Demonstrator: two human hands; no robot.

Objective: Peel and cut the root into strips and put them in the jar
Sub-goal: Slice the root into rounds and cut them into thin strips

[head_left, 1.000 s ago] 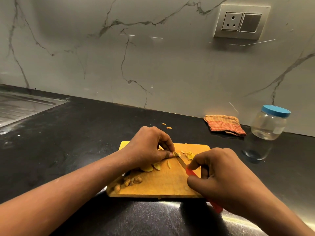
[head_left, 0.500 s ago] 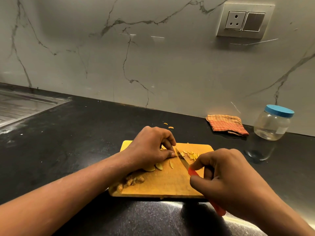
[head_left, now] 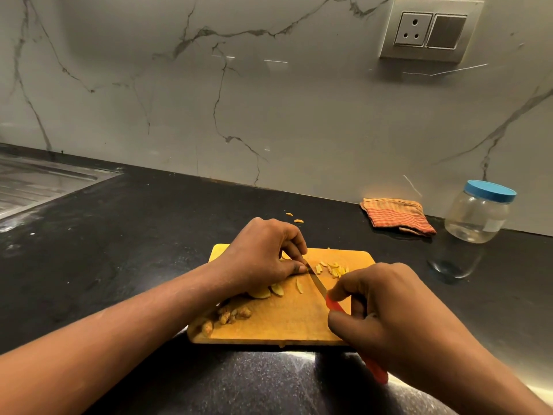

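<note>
On the wooden cutting board (head_left: pixel 284 327) the left hand (head_left: pixel 263 256) curls its fingers down and pinches a root piece (head_left: pixel 285 256), most of it hidden under the fingertips. The tips are tucked back, likely so the blade can run beside them without nicking them. The right hand (head_left: pixel 386 310) is wrapped closed round the red handle of the knife (head_left: pixel 317 283). Its forefinger sits forward near the blade for control, and the blade slants toward 11 o'clock, touching the left fingertips. Cut strips (head_left: pixel 335 269) lie heaped on the knife's far side, at the board's 1 o'clock, clear of the cutting. Uncut slices (head_left: pixel 269 292) wait beside the left palm, and peelings (head_left: pixel 230 314) sit pushed toward the 8 o'clock corner. The jar (head_left: pixel 478 217) stands well apart at 2 o'clock by the wall, its blue lid on and seemingly holding no strips, so slicing looks partway done. A folded cloth (head_left: pixel 395 215) lies at 1 o'clock.
</note>
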